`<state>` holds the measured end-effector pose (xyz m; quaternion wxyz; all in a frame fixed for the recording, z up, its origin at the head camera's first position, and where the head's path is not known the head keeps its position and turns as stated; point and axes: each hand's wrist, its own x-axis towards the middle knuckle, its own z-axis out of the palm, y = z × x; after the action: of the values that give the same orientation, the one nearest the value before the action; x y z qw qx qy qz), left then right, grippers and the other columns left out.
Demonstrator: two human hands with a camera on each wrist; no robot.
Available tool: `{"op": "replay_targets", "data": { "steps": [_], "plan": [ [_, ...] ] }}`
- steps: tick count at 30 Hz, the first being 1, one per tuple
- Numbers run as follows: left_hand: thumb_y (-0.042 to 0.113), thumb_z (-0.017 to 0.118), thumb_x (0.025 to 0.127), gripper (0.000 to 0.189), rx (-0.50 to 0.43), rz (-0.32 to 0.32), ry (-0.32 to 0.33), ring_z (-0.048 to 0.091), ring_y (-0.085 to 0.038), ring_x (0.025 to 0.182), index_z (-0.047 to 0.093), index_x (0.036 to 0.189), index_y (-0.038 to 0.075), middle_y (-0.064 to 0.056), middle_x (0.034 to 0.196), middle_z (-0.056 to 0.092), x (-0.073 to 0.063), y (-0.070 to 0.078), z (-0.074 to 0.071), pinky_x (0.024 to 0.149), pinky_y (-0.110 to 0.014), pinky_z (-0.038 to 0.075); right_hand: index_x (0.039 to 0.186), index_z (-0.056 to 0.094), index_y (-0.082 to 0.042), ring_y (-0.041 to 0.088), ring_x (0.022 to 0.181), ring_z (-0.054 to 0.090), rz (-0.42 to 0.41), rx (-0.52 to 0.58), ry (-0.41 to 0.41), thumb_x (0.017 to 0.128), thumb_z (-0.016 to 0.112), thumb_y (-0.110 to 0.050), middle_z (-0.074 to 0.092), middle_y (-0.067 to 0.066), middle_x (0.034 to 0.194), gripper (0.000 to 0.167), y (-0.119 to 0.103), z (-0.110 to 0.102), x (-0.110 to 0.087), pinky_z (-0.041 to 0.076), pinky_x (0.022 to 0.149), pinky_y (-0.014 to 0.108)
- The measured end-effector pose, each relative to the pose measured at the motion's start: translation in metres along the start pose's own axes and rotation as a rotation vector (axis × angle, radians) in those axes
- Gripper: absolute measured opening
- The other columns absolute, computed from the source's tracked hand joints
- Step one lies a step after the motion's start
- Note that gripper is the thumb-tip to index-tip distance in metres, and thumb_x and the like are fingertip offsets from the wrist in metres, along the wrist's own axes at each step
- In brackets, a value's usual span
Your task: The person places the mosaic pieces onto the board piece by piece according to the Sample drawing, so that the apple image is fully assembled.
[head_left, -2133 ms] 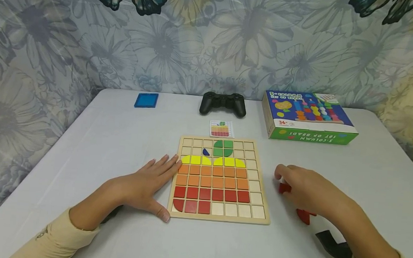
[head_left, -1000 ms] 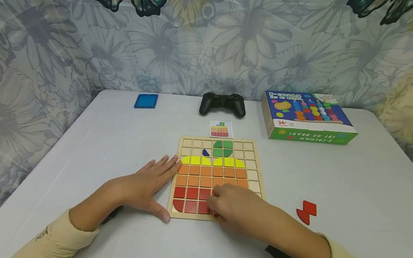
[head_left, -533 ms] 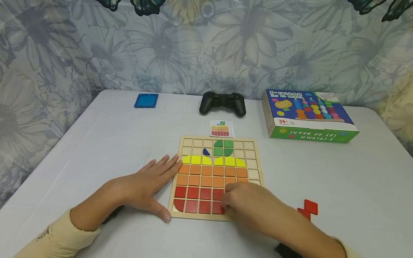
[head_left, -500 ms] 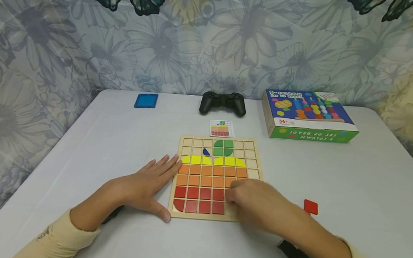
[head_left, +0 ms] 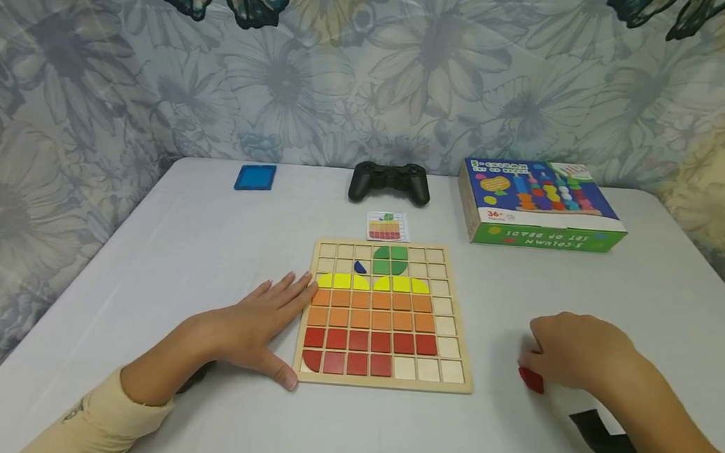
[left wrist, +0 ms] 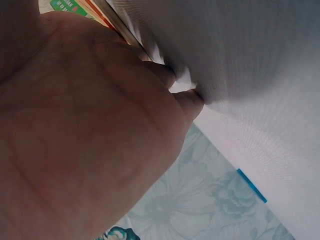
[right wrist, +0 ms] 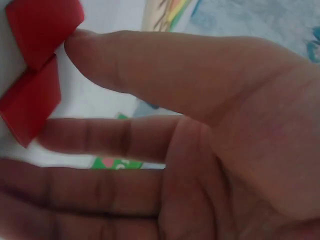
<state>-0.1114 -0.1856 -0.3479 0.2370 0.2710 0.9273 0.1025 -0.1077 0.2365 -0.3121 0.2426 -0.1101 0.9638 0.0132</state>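
A wooden grid board (head_left: pixel 385 382) lies flat, partly filled with green, yellow, orange and red tiles and one blue piece. My left hand (head_left: pixel 247 334) rests spread beside it, fingertips at its left edge; in the left wrist view its palm side (left wrist: pixel 95 125) hides most of the board. Out to the right, my right hand (head_left: pixel 581 350) is low over two loose red tiles. The rounded red tile (head_left: pixel 531 381) peeks out beneath it. Seen from the right wrist, the thumb reaches the upper red tile (right wrist: pixel 45 30) and the index finger the lower red square tile (right wrist: pixel 32 102).
A small pattern card (head_left: pixel 388 226) lies behind the board, with a black game controller (head_left: pixel 389 182) beyond it. At the back right stands a colourful toy box (head_left: pixel 541 205). A flat blue square (head_left: pixel 255 177) lies back left on the white table (head_left: pixel 146 253).
My right hand brought a red tile from the right and left it in the bottom row's fourth cell. It has since swung back to the loose red tiles. My left hand stays put.
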Motion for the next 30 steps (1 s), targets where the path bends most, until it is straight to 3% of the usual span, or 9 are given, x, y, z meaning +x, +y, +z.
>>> {"op": "replay_targets", "data": {
  "steps": [7, 17, 22, 30],
  "plan": [
    [0.083, 0.072, 0.059, 0.14, -0.007, -0.004, 0.012, -0.009, -0.025, 0.152, 0.003, 0.163, 0.018, -0.001, 0.168, -0.005, -0.001, 0.0, 0.001, 0.12, -0.051, 0.001, 0.086, 0.064, -0.009, 0.018, 0.063, 0.051, -0.092, -0.002, 0.099, 0.082, 0.082, -0.016, 0.056, -0.001, 0.069, 0.02, -0.011, 0.004, 0.007, 0.051, 0.057, 0.033],
    [0.081, 0.073, 0.061, 0.139, -0.025, 0.008, 0.012, -0.009, -0.026, 0.152, 0.003, 0.163, 0.017, -0.002, 0.168, -0.005, -0.001, -0.001, 0.0, 0.12, -0.051, 0.0, 0.092, 0.068, -0.016, 0.013, 0.07, 0.052, -0.257, 0.04, 0.254, 0.074, 0.089, -0.012, 0.056, -0.007, 0.075, 0.027, -0.033, 0.011, 0.014, 0.053, 0.063, 0.03],
    [0.083, 0.072, 0.06, 0.139, -0.01, -0.003, 0.01, -0.009, -0.025, 0.152, 0.004, 0.163, 0.019, -0.001, 0.168, -0.005, 0.0, 0.0, 0.001, 0.121, -0.05, 0.0, 0.094, 0.067, -0.015, 0.012, 0.07, 0.052, -0.288, 0.052, 0.286, 0.073, 0.089, -0.011, 0.057, -0.007, 0.076, 0.031, -0.036, 0.012, 0.014, 0.054, 0.064, 0.03],
    [0.078, 0.074, 0.064, 0.137, -0.043, 0.045, 0.017, -0.008, -0.029, 0.152, 0.003, 0.163, 0.014, -0.004, 0.168, -0.005, -0.003, -0.001, 0.0, 0.12, -0.054, 0.001, 0.092, 0.068, -0.016, 0.012, 0.074, 0.053, -0.329, 0.087, 0.28, 0.074, 0.089, -0.011, 0.057, -0.007, 0.079, 0.028, -0.038, 0.01, 0.015, 0.056, 0.067, 0.029]
  ]
}}
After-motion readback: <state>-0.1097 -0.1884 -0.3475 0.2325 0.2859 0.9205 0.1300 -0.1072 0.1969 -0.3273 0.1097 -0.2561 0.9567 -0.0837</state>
